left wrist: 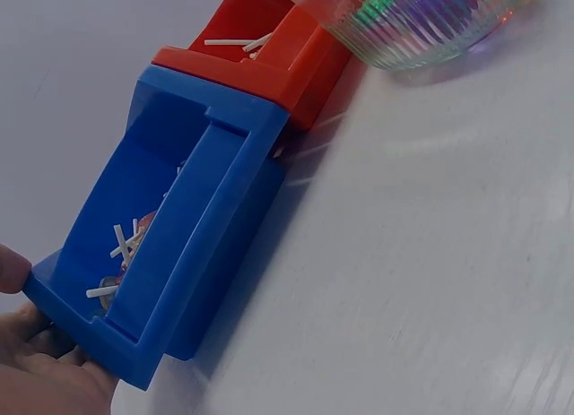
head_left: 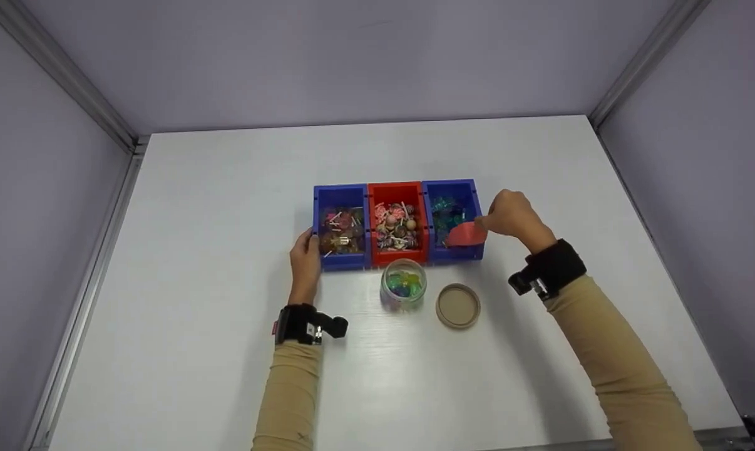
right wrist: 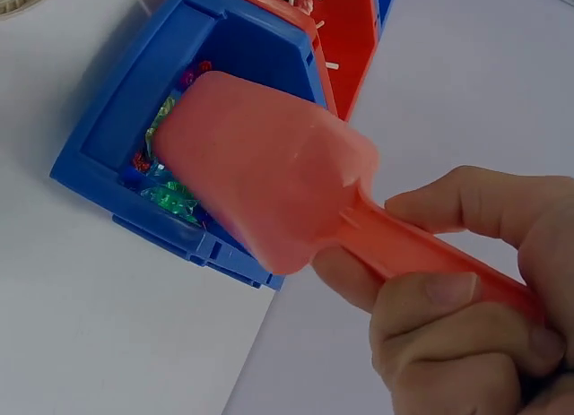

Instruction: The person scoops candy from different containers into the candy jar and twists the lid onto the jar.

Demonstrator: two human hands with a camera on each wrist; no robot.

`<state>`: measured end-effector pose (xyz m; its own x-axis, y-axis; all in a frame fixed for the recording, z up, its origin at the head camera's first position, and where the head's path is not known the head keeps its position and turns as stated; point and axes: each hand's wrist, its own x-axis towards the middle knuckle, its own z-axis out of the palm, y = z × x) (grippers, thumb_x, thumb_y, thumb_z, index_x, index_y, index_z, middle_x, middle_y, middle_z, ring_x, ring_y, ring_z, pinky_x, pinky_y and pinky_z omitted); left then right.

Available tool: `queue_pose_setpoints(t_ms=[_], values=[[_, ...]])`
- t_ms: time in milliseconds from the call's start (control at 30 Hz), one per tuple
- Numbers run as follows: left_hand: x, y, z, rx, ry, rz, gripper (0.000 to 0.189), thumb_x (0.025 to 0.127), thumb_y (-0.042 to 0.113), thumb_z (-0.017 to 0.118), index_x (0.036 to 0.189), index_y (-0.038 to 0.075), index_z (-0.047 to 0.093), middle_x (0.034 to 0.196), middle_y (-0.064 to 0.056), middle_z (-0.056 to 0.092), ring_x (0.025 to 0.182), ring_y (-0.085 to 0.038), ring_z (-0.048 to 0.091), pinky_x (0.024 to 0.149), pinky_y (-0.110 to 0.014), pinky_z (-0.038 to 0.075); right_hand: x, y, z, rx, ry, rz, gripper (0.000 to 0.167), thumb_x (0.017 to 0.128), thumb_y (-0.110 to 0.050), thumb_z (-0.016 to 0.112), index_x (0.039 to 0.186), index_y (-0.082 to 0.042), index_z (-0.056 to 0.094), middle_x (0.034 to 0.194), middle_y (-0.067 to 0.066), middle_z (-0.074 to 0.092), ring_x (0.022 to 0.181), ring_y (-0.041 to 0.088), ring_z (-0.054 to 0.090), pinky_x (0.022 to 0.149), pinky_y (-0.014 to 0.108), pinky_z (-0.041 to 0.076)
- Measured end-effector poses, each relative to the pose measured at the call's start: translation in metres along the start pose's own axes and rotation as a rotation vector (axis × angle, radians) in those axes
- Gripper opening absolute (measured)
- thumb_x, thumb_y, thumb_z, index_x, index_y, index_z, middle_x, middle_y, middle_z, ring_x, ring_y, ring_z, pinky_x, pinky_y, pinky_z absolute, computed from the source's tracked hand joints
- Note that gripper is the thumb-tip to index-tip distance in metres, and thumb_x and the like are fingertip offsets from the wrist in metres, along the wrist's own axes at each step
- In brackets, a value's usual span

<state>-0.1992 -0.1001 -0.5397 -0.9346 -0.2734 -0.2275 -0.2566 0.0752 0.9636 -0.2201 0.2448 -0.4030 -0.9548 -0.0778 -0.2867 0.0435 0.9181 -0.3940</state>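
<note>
My right hand (head_left: 515, 216) grips the handle of a red plastic scoop (right wrist: 260, 155), its fingers curled round it. The scoop's bowl hangs over the right blue bin (head_left: 451, 255), where shiny wrapped candies (right wrist: 170, 200) lie; whether anything is in the bowl cannot be seen. At the other end of the row, my left hand (head_left: 305, 260) holds the side wall of the left blue bin (left wrist: 224, 200), thumb at the rim and fingers against the outside. Lollipops (head_left: 343, 228) fill part of that bin. Between the two stands a red bin (head_left: 399, 257) with more lollipops.
A ribbed clear jar (head_left: 402, 294), partly filled with colourful candies, stands open in front of the red bin. To its right a round tan lid (head_left: 457, 307) lies on the white table (head_left: 215, 300). Grey wall panels (head_left: 365, 62) enclose the back and sides.
</note>
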Motion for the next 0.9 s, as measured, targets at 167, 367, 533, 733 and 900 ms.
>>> queue_pose_setpoints(t_ms=[167, 367, 533, 733, 900], values=[[0.001, 0.0, -0.001, 0.0, 0.011, 0.003, 0.043, 0.101, 0.012, 0.039, 0.14, -0.007, 0.043, 0.146, -0.025, 0.045, 0.141, -0.035, 0.039, 0.12, -0.042, 0.031, 0.014, -0.01, -0.001, -0.05, -0.042, 0.065, 0.03, 0.079, -0.024, 0.068, 0.065, -0.002, 0.055, 0.065, 0.003, 0.048, 0.066, 0.018, 0.043, 0.056, 0.029, 0.042], [-0.001, 0.001, -0.001, -0.009, -0.006, 0.006, 0.043, 0.102, 0.012, 0.039, 0.14, -0.007, 0.043, 0.146, -0.026, 0.045, 0.141, -0.035, 0.038, 0.12, -0.043, 0.031, 0.026, -0.025, 0.0, -0.11, -0.091, 0.146, 0.048, 0.08, -0.026, 0.069, 0.106, 0.013, 0.062, 0.107, 0.025, 0.065, 0.089, 0.026, 0.053, 0.088, 0.045, 0.054], [-0.002, 0.003, -0.002, -0.023, -0.022, -0.006, 0.044, 0.103, 0.014, 0.037, 0.142, -0.005, 0.041, 0.148, -0.023, 0.044, 0.142, -0.033, 0.037, 0.12, -0.042, 0.031, 0.032, -0.036, 0.003, -0.119, -0.102, 0.189, 0.051, 0.077, -0.022, 0.069, 0.113, 0.013, 0.061, 0.108, 0.022, 0.063, 0.085, 0.024, 0.05, 0.074, 0.036, 0.052], [-0.002, 0.001, -0.001, -0.01, -0.009, 0.013, 0.043, 0.102, 0.013, 0.039, 0.14, -0.006, 0.044, 0.146, -0.024, 0.046, 0.14, -0.034, 0.041, 0.119, -0.043, 0.033, 0.034, -0.041, 0.008, -0.108, -0.107, 0.218, 0.044, 0.075, -0.014, 0.067, 0.112, 0.01, 0.063, 0.102, 0.017, 0.062, 0.082, 0.022, 0.05, 0.058, 0.027, 0.043], [-0.001, -0.001, -0.001, -0.011, -0.012, 0.014, 0.044, 0.102, 0.014, 0.039, 0.141, -0.006, 0.043, 0.146, -0.024, 0.045, 0.14, -0.034, 0.04, 0.119, -0.043, 0.033, 0.035, -0.043, 0.014, -0.111, -0.095, 0.215, 0.038, 0.075, -0.008, 0.061, 0.109, 0.01, 0.064, 0.096, 0.016, 0.059, 0.077, 0.023, 0.048, 0.053, 0.027, 0.041]])
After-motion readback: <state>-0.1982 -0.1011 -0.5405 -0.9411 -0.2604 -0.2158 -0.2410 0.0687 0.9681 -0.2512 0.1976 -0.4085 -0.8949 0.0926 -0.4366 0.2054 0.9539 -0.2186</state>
